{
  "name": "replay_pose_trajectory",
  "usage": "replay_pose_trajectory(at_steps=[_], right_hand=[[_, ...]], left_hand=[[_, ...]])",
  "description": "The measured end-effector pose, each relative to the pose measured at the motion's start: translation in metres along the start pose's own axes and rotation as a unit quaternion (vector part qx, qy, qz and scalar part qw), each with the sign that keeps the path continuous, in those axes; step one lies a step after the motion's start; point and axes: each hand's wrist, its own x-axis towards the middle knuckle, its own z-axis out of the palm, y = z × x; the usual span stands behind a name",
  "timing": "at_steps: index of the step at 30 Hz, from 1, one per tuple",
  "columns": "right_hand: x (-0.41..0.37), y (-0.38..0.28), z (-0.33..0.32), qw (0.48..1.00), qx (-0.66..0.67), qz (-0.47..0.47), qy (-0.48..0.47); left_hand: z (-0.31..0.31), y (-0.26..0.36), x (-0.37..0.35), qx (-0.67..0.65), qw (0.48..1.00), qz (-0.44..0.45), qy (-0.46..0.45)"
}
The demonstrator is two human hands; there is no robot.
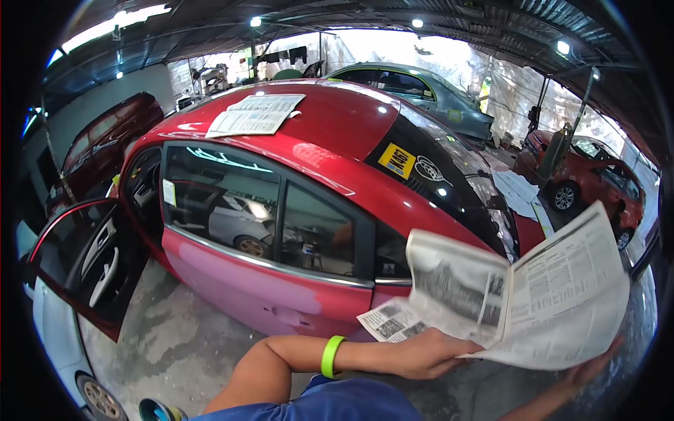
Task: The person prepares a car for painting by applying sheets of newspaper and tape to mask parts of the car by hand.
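Observation:
My left hand (437,352), with a lime-green band on its wrist, is closed on the lower edge of a newspaper (562,302). The paper is spread open, its pages bent and upright in front of me. At its lower right edge, my right hand (595,365) grips the newspaper from behind, and its fingers are mostly hidden. Just beyond the paper stands a red car (337,126), its rear door covered in pinkish patches. Another folded newspaper (256,116) lies on the car's roof. A yellow sticker (397,161) shows on the rear window.
The car's front door (88,259) hangs open at the left. White sheets (516,191) lie over the trunk. A silver car (60,337) is at lower left beside a small bucket (160,410). Other cars stand behind, including a grey sedan (449,105) and an orange-red car (611,179).

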Motion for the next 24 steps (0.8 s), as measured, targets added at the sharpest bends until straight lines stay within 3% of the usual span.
replay_pose_trajectory(at_steps=[2,4,5,6,7,8,9,11,12,14,16,17,20,21,24], right_hand=[[0.031,0.022,-0.044,0.987,-0.128,0.006,-0.096],[0.042,0.066,-0.089,0.938,-0.248,0.074,-0.232],[0.029,0.09,-0.111,0.922,-0.213,0.197,-0.255],[-0.009,0.084,-0.066,0.886,-0.132,0.26,-0.361],[-0.028,0.093,-0.069,0.84,-0.045,0.351,-0.412],[-0.048,0.102,-0.082,0.836,0.049,0.419,-0.35],[-0.063,0.108,-0.086,0.842,0.124,0.427,-0.306],[-0.085,0.104,-0.086,0.874,0.13,0.382,-0.269],[-0.091,0.092,-0.077,0.873,0.126,0.352,-0.313],[-0.105,0.082,-0.056,0.873,0.118,0.383,-0.277],[-0.103,0.114,-0.076,0.878,-0.063,0.33,-0.34],[-0.101,0.122,-0.075,0.873,0.03,0.353,-0.334],[-0.103,0.113,-0.056,0.897,-0.039,0.266,-0.35],[-0.103,0.115,-0.048,0.925,-0.059,0.222,-0.302],[-0.126,0.072,-0.03,0.904,-0.104,0.218,-0.354]], left_hand=[[-0.001,0.046,0.0,-0.109,0.985,-0.131,0.001],[0.007,0.072,-0.004,-0.17,0.962,-0.19,0.1],[0.009,0.08,-0.006,-0.189,0.938,-0.242,0.162],[0.008,0.084,-0.008,-0.209,0.907,-0.293,0.218],[0.003,0.071,-0.022,-0.205,0.894,-0.318,0.242],[0.0,0.057,-0.036,-0.203,0.877,-0.348,0.263],[0.003,0.059,-0.042,-0.219,0.859,-0.355,0.296],[0.011,0.064,-0.055,-0.214,0.837,-0.377,0.335],[0.012,0.067,-0.065,-0.19,0.836,-0.388,0.338],[0.014,0.071,-0.085,-0.182,0.834,-0.391,0.344],[0.017,0.08,-0.1,-0.18,0.835,-0.396,0.336],[0.018,0.087,-0.107,-0.173,0.824,-0.406,0.355],[0.016,0.098,-0.132,-0.124,0.835,-0.391,0.367],[0.012,0.102,-0.133,-0.129,0.831,-0.369,0.395],[0.021,0.115,-0.156,-0.048,0.818,-0.321,0.475]])
